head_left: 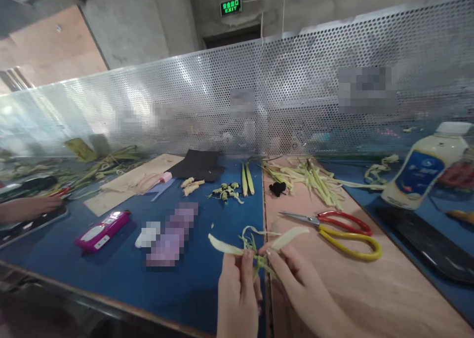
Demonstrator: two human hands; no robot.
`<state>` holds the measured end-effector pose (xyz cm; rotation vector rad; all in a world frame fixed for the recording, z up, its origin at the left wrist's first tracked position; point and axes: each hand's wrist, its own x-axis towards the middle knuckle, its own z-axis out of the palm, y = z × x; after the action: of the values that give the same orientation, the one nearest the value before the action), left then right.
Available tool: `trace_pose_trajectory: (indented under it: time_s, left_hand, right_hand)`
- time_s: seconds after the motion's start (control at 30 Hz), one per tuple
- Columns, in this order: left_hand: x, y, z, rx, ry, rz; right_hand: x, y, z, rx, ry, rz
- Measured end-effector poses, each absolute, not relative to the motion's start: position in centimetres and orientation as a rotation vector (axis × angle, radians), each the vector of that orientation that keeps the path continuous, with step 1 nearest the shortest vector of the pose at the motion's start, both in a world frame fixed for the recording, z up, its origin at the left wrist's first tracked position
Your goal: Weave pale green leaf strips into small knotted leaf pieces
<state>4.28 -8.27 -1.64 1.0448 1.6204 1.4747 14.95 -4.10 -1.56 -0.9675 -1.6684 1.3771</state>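
Both of my hands pinch a small piece of weaving made of pale green leaf strips (261, 260), near the table's front edge. My left hand (237, 288) is closed on its left side, thumb on top, with one pale strip pointing left. My right hand (299, 274) closes on the right side, where a broad strip sticks out to the right. Thin curled ends rise between the hands. Beyond my right hand lie scissors (322, 222) with one red and one yellow handle, blades partly apart. A pile of leaf strips (322, 182) lies farther back.
Small green knotted pieces (226, 193), two flat leaf strips (248, 180) and a black clump (277, 188) lie behind. Leftward are a magenta device (103, 231) and a purple packet (173, 237). Rightward stand a bottle (422, 168) and a black phone (429, 244). Another person's hand (29, 208) is far left.
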Motion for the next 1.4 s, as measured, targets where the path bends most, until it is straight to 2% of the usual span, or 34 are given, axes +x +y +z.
trace_pose_trajectory:
  time_s: [0.27,0.57,0.77,1.4]
  left_hand:
    - [3.7,-8.2,-2.1,1.104,1.496,1.577]
    - [3.8,-8.5,-2.0,1.131,1.521,1.467]
    - [3.8,-8.4,-2.1,1.125,1.529,1.434]
    - [3.5,-8.2,-2.2,0.950,1.392,1.468]
  right_hand:
    - [14.5,-4.3,-0.8,-0.978,-1.709,1.232]
    - [14.4,-4.3,-1.1,-0.860,-1.673,1.093]
    - [14.7,-4.3,-1.9,-0.810,-1.689,1.223]
    - [15.0,-4.2,-2.0,-0.911,-1.779,1.211]
